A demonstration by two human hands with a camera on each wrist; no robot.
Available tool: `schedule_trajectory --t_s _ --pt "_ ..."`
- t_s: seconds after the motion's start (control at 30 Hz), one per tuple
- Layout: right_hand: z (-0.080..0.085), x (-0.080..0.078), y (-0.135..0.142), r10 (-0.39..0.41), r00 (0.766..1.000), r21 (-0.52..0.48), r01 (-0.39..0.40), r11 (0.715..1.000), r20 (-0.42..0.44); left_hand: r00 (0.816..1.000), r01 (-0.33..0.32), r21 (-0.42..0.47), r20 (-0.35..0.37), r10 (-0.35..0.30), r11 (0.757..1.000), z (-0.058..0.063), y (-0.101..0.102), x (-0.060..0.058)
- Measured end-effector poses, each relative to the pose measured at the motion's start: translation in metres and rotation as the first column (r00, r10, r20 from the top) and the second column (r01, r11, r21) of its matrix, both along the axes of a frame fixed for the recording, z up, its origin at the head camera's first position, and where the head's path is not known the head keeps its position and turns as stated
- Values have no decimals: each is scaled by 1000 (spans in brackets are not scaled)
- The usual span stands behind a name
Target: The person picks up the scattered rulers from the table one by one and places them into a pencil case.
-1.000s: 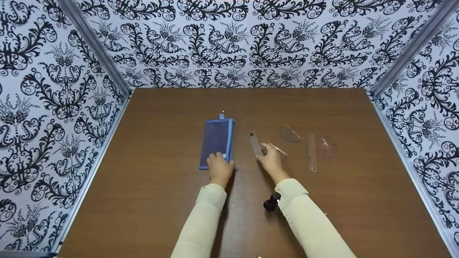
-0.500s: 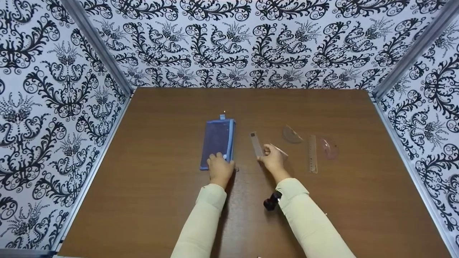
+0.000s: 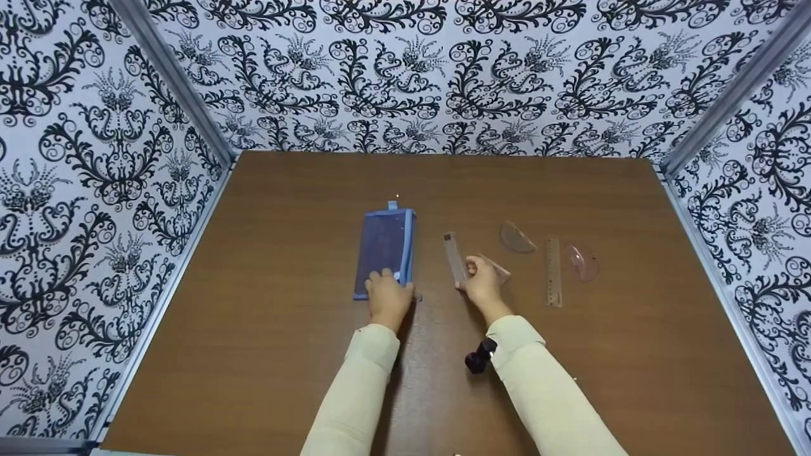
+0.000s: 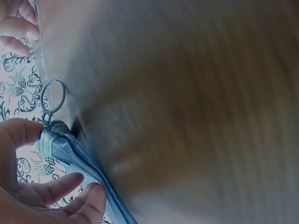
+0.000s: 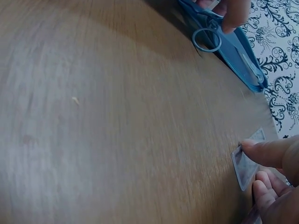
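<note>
My left hand (image 3: 388, 294) rests on the near end of a blue mesh zip pouch (image 3: 383, 237). In the left wrist view its thumb touches the pouch's end beside the zipper's ring pull (image 4: 53, 95), with the fingers curled over the mesh side. My right hand (image 3: 483, 285) pinches the near end of a clear ruler (image 3: 453, 253) that lies slanted to the right of the pouch. In the right wrist view the thumb presses on that clear end (image 5: 245, 163). A clear triangular piece, like a set square (image 3: 497, 267), shows partly behind the right hand.
To the right lie a clear protractor (image 3: 516, 237), a second ruler (image 3: 553, 272) and a pinkish protractor (image 3: 586, 263). Patterned panels (image 3: 405, 76) enclose the wooden table (image 3: 285, 221) at the back and sides. A small pale scrap (image 5: 75, 100) lies on the wood.
My right thumb and fingers have shifted slightly nearer along the ruler's end. The left hand and the pouch stay where they were.
</note>
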State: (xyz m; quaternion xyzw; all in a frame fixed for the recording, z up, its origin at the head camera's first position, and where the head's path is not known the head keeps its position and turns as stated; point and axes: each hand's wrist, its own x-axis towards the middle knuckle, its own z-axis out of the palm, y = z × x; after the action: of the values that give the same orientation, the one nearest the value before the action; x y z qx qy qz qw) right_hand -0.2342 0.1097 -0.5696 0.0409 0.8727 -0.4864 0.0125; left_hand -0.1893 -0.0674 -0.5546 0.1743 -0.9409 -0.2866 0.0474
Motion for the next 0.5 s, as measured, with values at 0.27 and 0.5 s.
schedule_trajectory --t_s 0.27,0.5 --pt "0 0 -3 -21 1000 -3 21 1000 -5 999 9 -2 32 -9 1000 1 0 -1" --pt "1 3 -7 -78 997 14 78 997 3 1000 5 8 27 -6 1000 1 0 0"
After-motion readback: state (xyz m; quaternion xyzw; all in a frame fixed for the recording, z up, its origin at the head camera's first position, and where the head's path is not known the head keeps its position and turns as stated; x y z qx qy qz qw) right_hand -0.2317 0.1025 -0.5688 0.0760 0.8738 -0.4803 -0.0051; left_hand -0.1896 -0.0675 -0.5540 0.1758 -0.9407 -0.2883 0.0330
